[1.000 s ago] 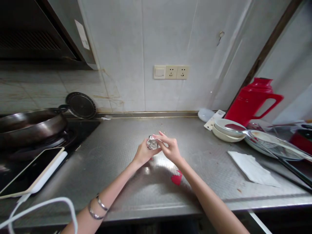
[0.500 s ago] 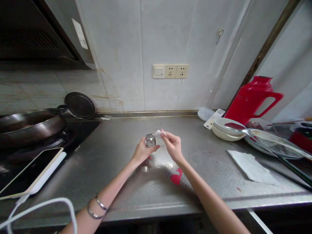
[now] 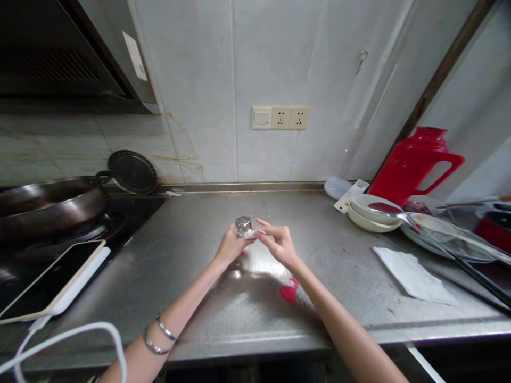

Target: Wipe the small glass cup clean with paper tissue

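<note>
Small silvery faceted object [image 3: 243,226] sits over the grey metal desk [image 3: 191,319], fingers of the left hand [image 3: 230,247] curled round it; the right hand [image 3: 280,243] pinches a white scrap [image 3: 250,234] at its edge. Light, even pressure should suit.

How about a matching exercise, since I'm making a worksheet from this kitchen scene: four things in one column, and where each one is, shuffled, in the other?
Things:
1. small shiny object
2. white scrap
3. red flask
4. metal pan

Places:
A. behind the bowls
B. on the stove
C. in the left hand
D. touched by the right hand

Pairs: 1-C, 2-D, 3-A, 4-B
</note>
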A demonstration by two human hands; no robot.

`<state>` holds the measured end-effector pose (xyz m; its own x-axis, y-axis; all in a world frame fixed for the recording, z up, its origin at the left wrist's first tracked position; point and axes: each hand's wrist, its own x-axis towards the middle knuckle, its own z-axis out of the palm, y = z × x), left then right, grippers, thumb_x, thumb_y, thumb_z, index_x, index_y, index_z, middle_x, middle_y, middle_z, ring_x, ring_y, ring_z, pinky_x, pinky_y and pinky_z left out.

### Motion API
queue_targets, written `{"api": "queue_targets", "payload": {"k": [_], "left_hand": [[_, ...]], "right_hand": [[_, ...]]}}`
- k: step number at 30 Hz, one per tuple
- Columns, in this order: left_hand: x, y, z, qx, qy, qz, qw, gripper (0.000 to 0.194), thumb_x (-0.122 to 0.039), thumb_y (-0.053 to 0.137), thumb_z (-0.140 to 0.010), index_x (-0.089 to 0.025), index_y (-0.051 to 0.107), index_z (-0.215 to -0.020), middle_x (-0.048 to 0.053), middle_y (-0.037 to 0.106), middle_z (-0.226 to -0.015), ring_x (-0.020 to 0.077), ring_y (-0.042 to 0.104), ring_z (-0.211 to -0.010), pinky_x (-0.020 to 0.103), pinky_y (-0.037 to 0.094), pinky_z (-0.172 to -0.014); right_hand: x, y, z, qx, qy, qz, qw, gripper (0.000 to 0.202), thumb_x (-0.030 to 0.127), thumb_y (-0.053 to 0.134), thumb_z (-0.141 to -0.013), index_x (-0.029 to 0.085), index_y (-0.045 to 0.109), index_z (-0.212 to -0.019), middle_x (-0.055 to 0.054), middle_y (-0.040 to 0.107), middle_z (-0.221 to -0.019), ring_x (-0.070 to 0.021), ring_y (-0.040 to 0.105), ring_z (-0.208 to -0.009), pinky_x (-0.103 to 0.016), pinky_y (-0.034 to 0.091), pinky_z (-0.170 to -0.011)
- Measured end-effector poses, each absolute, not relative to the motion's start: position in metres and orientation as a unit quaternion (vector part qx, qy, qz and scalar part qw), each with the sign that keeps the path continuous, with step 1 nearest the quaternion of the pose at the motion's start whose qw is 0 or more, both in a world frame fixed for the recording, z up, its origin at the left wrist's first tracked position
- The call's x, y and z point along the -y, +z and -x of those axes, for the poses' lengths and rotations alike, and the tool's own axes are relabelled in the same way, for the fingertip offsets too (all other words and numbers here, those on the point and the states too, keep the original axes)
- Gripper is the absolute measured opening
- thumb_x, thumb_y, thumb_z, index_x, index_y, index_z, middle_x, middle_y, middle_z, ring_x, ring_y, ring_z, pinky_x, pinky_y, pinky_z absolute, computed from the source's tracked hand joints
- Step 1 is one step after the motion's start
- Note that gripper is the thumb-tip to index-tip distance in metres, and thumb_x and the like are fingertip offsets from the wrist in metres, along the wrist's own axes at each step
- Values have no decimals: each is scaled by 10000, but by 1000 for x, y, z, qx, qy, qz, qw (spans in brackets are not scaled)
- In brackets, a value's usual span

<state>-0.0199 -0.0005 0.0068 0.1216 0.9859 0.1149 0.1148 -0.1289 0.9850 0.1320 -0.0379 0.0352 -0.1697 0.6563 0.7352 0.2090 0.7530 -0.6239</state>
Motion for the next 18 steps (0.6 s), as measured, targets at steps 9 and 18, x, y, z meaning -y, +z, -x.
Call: {"api": "queue_targets", "payload": {"k": [9, 18], "left_hand": [[15, 9, 11, -536, 369, -660, 375, 622, -411, 785, -564, -158, 530, -1073, 30, 651, -757, 151, 601, -534, 197, 407, -359], [11, -2, 17, -507, 370, -693, 355, 488, -374, 678, -657, -162, 501, -1059, 18, 646, -791, 157, 616, -587, 203, 422, -409]], "right_hand": [[32, 31, -131, 726, 49, 310, 612, 269, 168, 482, -902, 242, 698, -1044, -34, 726, -1024, -215, 668, -1014, -473, 438, -1037], [31, 21, -130, 850, -79, 226, 470, 360, 31, 420, -828, 146, 629, -1097, -122, 705, -1050, -184, 629, -1079, -439, 443, -1036]]}}
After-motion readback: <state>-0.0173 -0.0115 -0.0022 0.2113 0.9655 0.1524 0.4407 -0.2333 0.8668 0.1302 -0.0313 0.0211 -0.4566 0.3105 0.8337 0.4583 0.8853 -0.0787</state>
